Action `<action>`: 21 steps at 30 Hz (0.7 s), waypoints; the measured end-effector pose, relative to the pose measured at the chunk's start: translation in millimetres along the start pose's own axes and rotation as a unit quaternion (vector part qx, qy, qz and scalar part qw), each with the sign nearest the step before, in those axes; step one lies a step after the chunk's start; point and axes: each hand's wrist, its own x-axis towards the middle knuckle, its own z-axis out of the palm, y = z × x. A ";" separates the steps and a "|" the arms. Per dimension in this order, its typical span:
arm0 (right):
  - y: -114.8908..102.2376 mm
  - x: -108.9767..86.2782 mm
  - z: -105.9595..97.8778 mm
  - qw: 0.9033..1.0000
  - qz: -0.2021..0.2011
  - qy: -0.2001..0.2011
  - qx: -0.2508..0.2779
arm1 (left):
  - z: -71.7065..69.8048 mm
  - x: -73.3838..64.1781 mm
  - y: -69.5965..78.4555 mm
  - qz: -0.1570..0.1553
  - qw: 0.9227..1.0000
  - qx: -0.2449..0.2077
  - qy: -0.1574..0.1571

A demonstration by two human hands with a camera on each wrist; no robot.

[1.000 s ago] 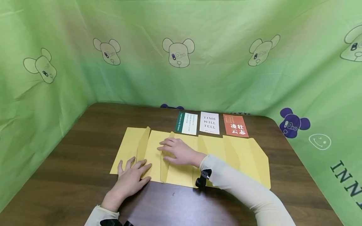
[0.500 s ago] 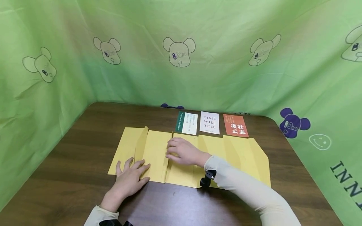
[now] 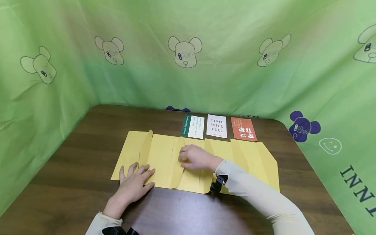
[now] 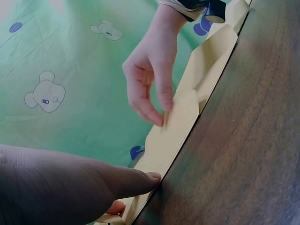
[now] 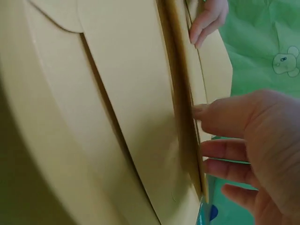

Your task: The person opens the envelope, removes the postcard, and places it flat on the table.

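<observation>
We've got yellow envelopes (image 3: pixel 191 181) overlapping in a row across the dark table (image 3: pixel 164 212). Our left hand (image 3: pixel 133 184) rests on the near edge of the row toward its left end, palm down, fingers spread apart. Our right hand (image 3: pixel 199 158) is mid-row, fingers curled, thumb and fingertips clamped on the edge of a flap (image 3: pixel 176 173); right wrist view puts the thumb on one side of that edge, other fingers on the far side. Just beyond the row, three cards lie side by side: green-white (image 3: pixel 192 126), white (image 3: pixel 216 126) reading TIME WILL TELL, red (image 3: pixel 243 129) at the right. Green cloth (image 3: pixel 132 85) printed with animal heads hangs behind. Black camera (image 3: pixel 217 183) sits on our right wrist.
</observation>
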 end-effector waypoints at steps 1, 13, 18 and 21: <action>0.4 -0.1 1.3 1.000 0.004 -0.010 0.007 | 0.5 -0.1 -0.4 0.000 1.000 0.000 0.001; 0.6 6.8 5.4 0.991 0.066 -0.093 0.069 | 4.0 -3.6 -1.9 0.001 1.000 -0.014 0.001; 2.2 13.7 1.4 0.986 0.092 -0.121 0.073 | 2.8 -3.2 -3.1 -0.003 1.000 -0.012 -0.001; 4.0 17.1 -2.3 0.982 0.110 -0.136 0.065 | 3.3 0.0 -2.4 0.001 1.000 -0.013 0.002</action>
